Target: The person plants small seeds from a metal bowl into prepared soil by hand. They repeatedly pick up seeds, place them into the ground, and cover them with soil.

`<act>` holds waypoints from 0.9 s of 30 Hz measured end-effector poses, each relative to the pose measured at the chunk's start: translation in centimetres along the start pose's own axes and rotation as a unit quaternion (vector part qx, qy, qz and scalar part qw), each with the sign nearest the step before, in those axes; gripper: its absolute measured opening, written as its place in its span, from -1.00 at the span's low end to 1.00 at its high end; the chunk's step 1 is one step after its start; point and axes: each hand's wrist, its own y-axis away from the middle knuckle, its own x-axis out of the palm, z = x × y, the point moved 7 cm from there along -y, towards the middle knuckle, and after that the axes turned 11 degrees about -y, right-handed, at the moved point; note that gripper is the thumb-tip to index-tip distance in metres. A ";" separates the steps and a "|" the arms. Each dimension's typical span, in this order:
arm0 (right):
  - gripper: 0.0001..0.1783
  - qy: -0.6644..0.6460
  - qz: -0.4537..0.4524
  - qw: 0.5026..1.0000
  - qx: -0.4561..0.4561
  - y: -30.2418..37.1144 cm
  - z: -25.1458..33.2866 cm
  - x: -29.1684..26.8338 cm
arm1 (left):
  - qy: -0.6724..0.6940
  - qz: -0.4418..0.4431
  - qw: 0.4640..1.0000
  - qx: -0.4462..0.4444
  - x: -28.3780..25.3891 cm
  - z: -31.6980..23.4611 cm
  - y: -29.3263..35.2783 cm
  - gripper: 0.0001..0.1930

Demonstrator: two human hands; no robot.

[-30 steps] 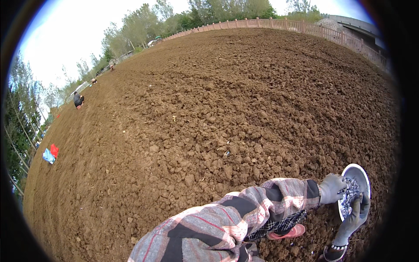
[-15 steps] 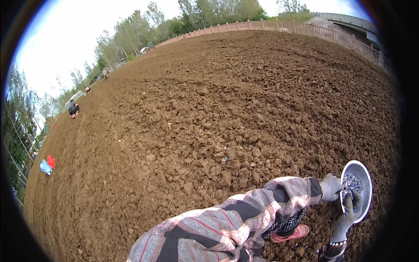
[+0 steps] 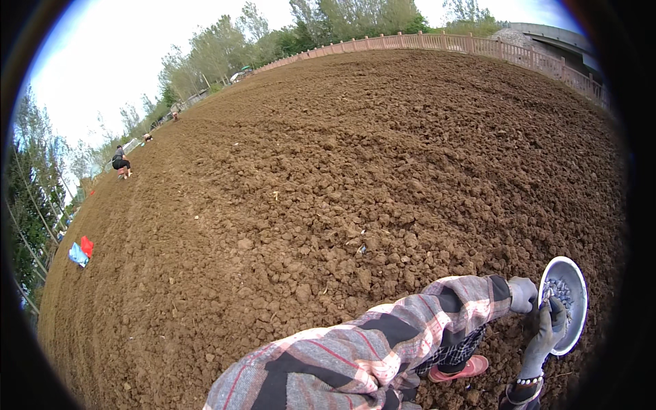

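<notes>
A white-rimmed bowl [image 3: 581,301] is tilted at the lower right above the soil. Inside it lie many small blue-grey pieces [image 3: 559,291], whose kind I cannot make out. My left hand [image 3: 523,295], in a grey glove, is closed at the bowl's near-left rim; its fingertips are hidden. My right hand [image 3: 551,329], gloved in grey with dark fingers, reaches over the bowl's lower edge. Its fingers are pinched together among the pieces. White beads circle the right wrist, and a plaid sleeve [image 3: 383,335] covers the left arm.
Rough brown clods [image 3: 328,205] cover the sloping field. A pink shoe [image 3: 468,367] is below my left forearm. Blue and red bags [image 3: 78,255] lie at the far left. A crouching person [image 3: 121,162] is farther off. A fence [image 3: 437,42] runs along the back.
The view has shifted slightly, so the field's features sit farther right. Both hands stay at the bowl, with the right fingers still among the pieces. The distant person appears more upright.
</notes>
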 end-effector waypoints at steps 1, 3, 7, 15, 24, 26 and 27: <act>-0.75 -0.001 -0.001 1.000 -0.001 0.1 0.2 0.3 | -0.003 0.004 1.000 -0.001 0.0 0.0 0.0 -0.72; -0.75 -0.005 -0.001 1.000 -0.002 0.1 0.3 0.5 | -0.009 0.011 1.000 -0.001 -0.1 -0.1 0.1 -0.72; -0.74 -0.001 0.001 1.000 -0.001 0.0 0.6 0.4 | -0.007 0.015 1.000 -0.006 -0.5 -0.5 0.2 -0.71; -0.75 0.004 0.007 1.000 -0.006 0.4 0.1 0.0 | -0.004 0.028 1.000 0.000 0.2 -0.8 0.4 -0.73; -0.76 0.038 -0.118 0.991 0.046 1.6 0.9 -7.0 | -0.061 0.171 0.970 0.161 4.9 -6.9 -0.2 -0.69; -0.75 0.041 -0.166 0.985 -0.011 1.5 1.9 -8.5 | -0.105 0.230 0.942 0.219 6.6 -7.6 1.2 -0.70; -0.75 0.067 -0.192 0.979 0.000 1.9 3.0 -9.6 | -0.117 0.255 0.926 0.252 6.2 -8.9 2.2 -0.70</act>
